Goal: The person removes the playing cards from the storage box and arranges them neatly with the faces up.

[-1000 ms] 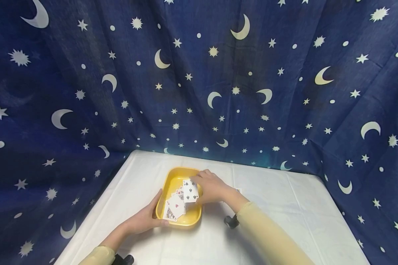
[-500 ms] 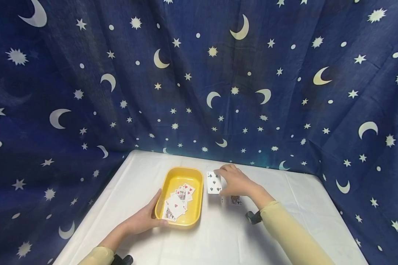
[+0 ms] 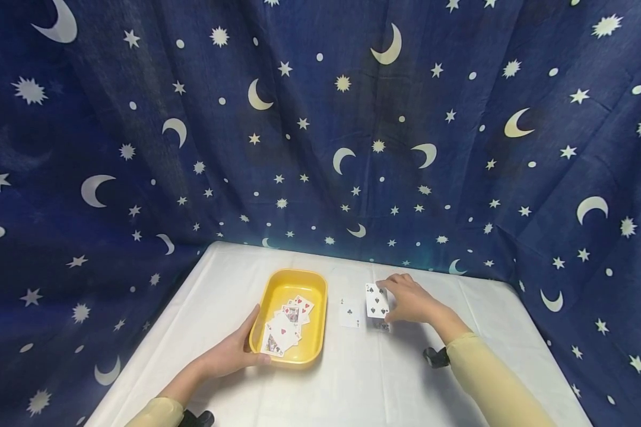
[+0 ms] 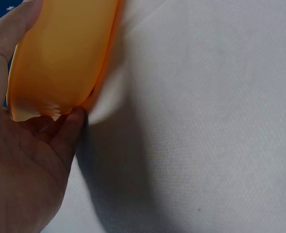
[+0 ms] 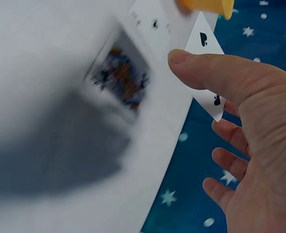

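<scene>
In the head view my left hand [image 3: 229,354] grips the near left corner of a yellow plastic tray [image 3: 283,289]. The left wrist view shows its thumb and fingers on the tray wall [image 4: 65,53]. Several playing cards [image 3: 284,332], hearts and face cards among them, lie overlapping in the tray. To the right of it my right hand [image 3: 413,301] pinches a five of spades [image 3: 376,302] by its right side, face up. Beneath that card a clubs face card [image 5: 121,80] lies on the cloth, mostly covered in the head view. An ace of clubs [image 3: 349,313] lies just left of it.
A white cloth [image 3: 320,397] covers the table. Behind and beside it hangs a dark blue curtain [image 3: 310,196] with moons and stars. Black wrist devices sit on both arms, the right one [image 3: 436,357] low over the cloth.
My right hand has carried the five of spades from over the tray rightward to above the clubs face card. The ace of clubs has come into view. My left hand stays on the tray.
</scene>
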Tool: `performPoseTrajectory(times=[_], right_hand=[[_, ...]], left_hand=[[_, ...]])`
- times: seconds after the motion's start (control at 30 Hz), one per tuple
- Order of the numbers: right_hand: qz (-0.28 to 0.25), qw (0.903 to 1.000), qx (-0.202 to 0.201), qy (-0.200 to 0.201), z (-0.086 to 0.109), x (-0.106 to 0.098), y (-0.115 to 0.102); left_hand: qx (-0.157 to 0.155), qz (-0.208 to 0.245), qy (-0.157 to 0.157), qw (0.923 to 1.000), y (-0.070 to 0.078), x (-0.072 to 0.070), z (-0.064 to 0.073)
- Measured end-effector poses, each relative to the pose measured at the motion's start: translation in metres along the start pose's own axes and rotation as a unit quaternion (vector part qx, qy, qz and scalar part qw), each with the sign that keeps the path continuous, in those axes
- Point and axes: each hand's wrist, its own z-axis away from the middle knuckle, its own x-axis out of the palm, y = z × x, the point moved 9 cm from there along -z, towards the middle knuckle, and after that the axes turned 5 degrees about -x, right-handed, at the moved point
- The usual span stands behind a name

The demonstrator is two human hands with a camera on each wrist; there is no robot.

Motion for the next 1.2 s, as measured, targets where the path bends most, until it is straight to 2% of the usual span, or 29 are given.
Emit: performPoseTrajectory(times=[0.23, 0.63, 1.2], right_hand=[[0.002, 0.9998, 0.018, 0.000, 0.016, 0.011, 0.028], [-0.013, 0.9969, 0.071, -0.033, 0.036, 0.029, 0.062], [-0.045, 0.9894, 0.125, -0.060, 0.048, 0.046, 0.082]], left_hand=[[0.005, -0.004, 0.000, 1.0000, 0.000, 0.000, 0.000], [0.012, -0.008, 0.005, 0.9999, 0.003, -0.002, 0.001], [0.002, -0.005, 0.004, 1.0000, 0.001, 0.000, -0.001]])
